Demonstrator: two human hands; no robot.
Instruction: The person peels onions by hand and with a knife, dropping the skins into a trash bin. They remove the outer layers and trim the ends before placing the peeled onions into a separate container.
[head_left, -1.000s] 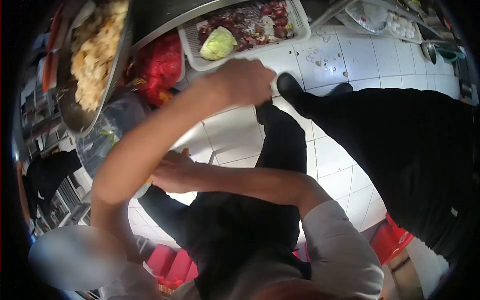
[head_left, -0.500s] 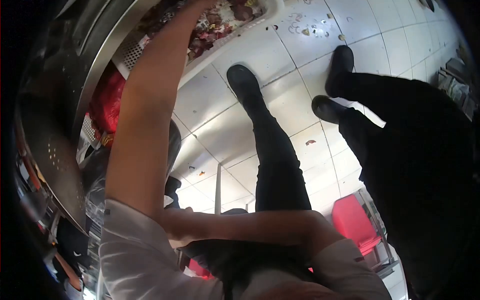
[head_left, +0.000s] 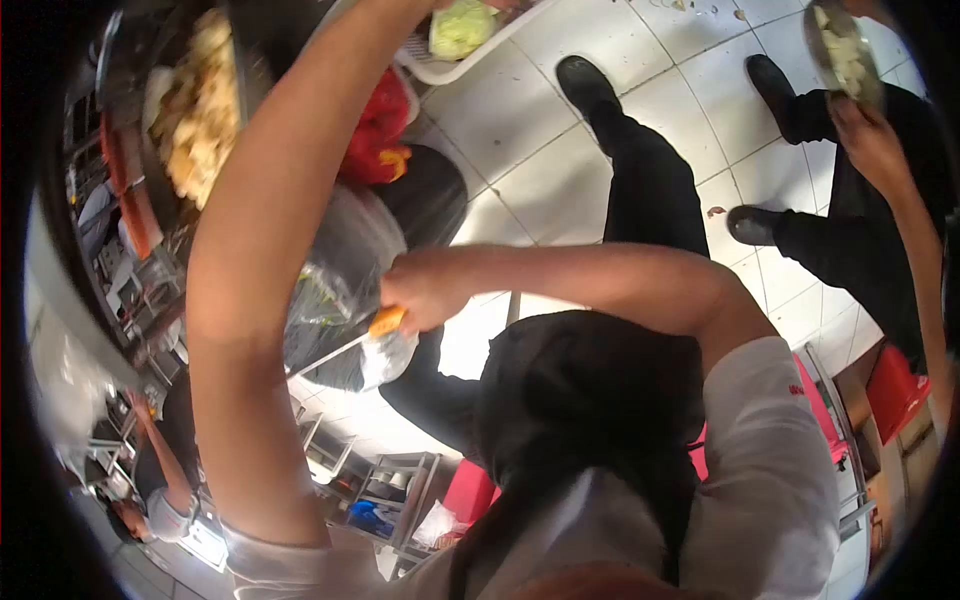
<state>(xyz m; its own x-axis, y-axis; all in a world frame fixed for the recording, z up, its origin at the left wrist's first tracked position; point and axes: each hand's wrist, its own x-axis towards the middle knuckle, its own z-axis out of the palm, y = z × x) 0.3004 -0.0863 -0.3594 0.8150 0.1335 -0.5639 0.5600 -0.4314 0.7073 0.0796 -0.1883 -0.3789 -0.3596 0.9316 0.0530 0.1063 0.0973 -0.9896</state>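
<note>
My right hand (head_left: 432,288) is closed round the orange handle (head_left: 388,321) of a knife, whose thin blade (head_left: 330,357) points down-left beside clear plastic. My left arm reaches up across the view. Only part of my left hand (head_left: 428,6) shows at the top edge, near a pale green leafy vegetable (head_left: 462,28) in a white basket (head_left: 440,73); its fingers are cut off by the frame. A clear plastic bag (head_left: 345,250) with something green inside lies between my left forearm and my right hand.
Pale food pieces (head_left: 200,110) lie in a metal container at upper left. A red bag (head_left: 378,130) is below the basket. At right, another person's hand (head_left: 868,135) holds a metal bowl (head_left: 818,50) of whitish pieces. Metal shelves (head_left: 400,495) and a red stool (head_left: 468,490) stand lower down.
The view has shifted. My right hand, earlier behind my left arm, now shows with the knife. The green vegetable, pale food pieces and the other person's bowl have come into view.
</note>
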